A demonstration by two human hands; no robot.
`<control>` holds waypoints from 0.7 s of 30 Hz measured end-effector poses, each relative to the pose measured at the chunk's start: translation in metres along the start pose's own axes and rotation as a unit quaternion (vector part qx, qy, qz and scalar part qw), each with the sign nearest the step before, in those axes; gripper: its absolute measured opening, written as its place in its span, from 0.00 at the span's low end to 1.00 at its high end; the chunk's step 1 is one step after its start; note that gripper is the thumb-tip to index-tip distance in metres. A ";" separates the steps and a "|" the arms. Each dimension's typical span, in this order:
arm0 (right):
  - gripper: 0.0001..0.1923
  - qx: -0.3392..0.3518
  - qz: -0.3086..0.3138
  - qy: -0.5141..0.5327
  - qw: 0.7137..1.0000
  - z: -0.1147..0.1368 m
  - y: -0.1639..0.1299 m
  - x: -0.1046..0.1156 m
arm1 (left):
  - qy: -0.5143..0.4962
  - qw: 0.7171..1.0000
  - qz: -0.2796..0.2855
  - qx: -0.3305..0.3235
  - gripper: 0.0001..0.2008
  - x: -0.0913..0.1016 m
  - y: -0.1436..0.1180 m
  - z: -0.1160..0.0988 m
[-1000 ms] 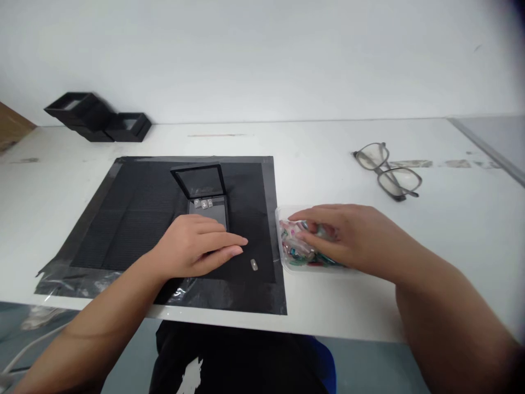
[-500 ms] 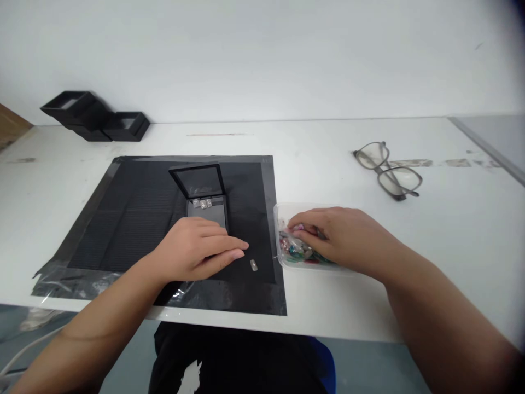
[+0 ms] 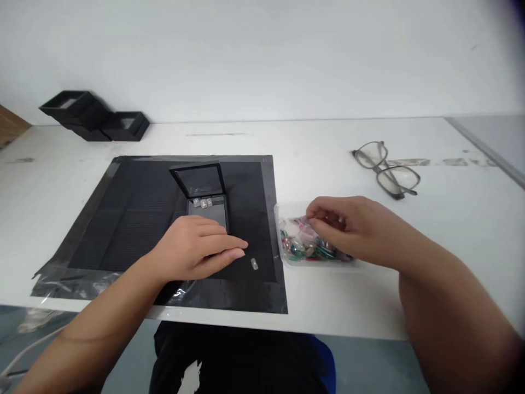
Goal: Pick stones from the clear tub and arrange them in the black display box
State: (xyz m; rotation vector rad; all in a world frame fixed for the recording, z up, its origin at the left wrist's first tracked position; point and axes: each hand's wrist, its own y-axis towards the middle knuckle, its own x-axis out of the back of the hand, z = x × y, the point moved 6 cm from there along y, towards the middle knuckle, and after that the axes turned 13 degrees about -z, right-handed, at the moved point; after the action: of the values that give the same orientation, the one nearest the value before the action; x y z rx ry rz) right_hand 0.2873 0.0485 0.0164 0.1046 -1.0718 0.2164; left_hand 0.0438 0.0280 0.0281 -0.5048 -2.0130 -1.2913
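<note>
My right hand (image 3: pixel 348 227) hovers over the right part of a clear plastic tub (image 3: pixel 279 257), its thumb and fingertips pinched together. What they hold, if anything, I cannot make out. Shiny pink, green and clear bead-like pieces (image 3: pixel 301 246) lie in the tub. My left hand (image 3: pixel 200 249) rests with fingers stretched out and nothing visible in them. It covers the near part of a black display case (image 3: pixel 226 213) whose clear-windowed lid stands raised. A few small pale cube-like pieces (image 3: pixel 204 203) sit along the case's back edge. One small clear oblong piece (image 3: pixel 255 264) lies beyond my left fingertips.
Under the case is a black mat (image 3: pixel 135 219) taped to the white table (image 3: pixel 328 306). Folded eyeglasses (image 3: pixel 385 169) lie beyond the tub at right. Black boxes (image 3: pixel 88 117) are stacked at the back left, against the wall.
My right hand has drawn up and to the right from the tub's middle, so more of the shiny pieces show. My left hand has hardly moved.
</note>
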 end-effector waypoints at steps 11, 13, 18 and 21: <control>0.22 0.085 0.019 -0.051 0.995 0.010 0.002 -0.027 | 0.005 1.000 0.008 0.008 0.08 -0.001 0.001 -0.002; 0.20 0.090 0.023 -0.047 0.995 0.010 0.002 -0.030 | 0.002 1.000 0.015 0.015 0.08 -0.002 0.001 -0.001; 0.16 0.097 0.017 -0.051 0.994 0.013 0.004 -0.028 | 0.002 1.000 0.014 0.016 0.08 -0.003 0.001 0.000; 0.14 0.088 0.006 -0.066 0.994 0.014 0.005 -0.025 | 0.007 1.000 0.007 0.015 0.08 -0.002 0.001 0.001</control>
State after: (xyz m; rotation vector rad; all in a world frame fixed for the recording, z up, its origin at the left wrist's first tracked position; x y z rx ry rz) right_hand 0.2632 0.0475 0.0011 0.2731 -1.1842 0.3186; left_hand 0.0458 0.0289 0.0267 -0.4949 -2.0100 -1.2515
